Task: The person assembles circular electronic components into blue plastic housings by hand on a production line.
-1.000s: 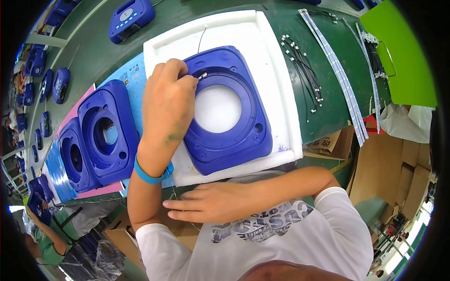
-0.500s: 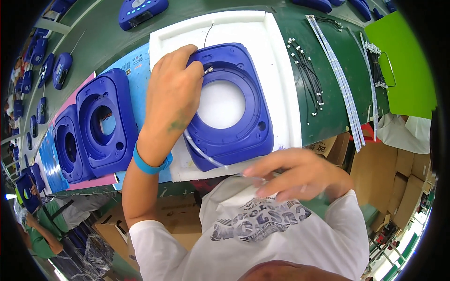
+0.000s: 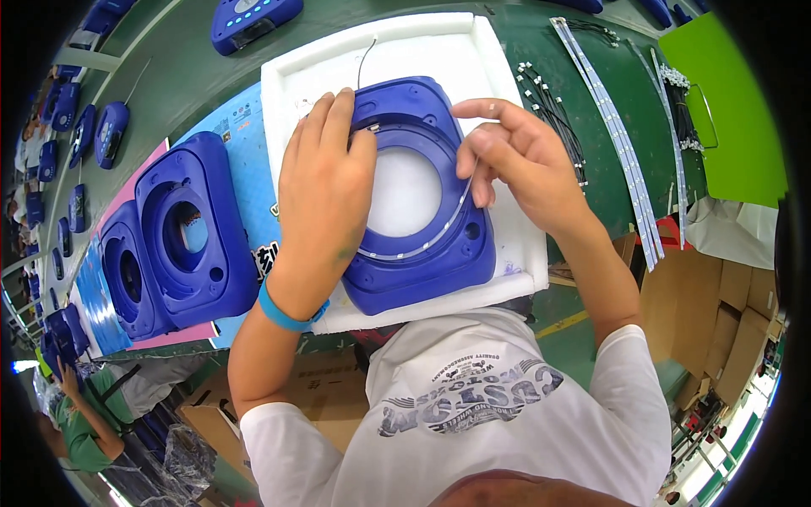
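Note:
A blue plastic housing (image 3: 405, 291) with a round opening lies in a white foam tray (image 3: 511, 245). My left hand (image 3: 325, 182) grips the housing's left side, its fingertips at the upper edge and its thumb by the ring. A thin LED strip (image 3: 401, 255) curves along the lower and right parts of the ring. My right hand (image 3: 524, 165) pinches the strip's upper end between thumb and fingers, over the housing's right edge. Beneath my left hand, the strip's other part is hidden. A dark wire (image 3: 363, 63) sticks out beyond the housing's top edge.
Two similar blue housings (image 3: 228, 245) stand at the left on printed sheets. Cable bundles (image 3: 553, 110), LED strips (image 3: 621, 152) and a green bin (image 3: 726, 118) lie to the right. Finished-looking blue units (image 3: 253, 21) sit farther off. A co-worker's arm (image 3: 93, 414) shows at lower left.
My right hand has moved up and away from me, from below the housing to its right side, bringing the strip round the ring. My left fingers have straightened somewhat.

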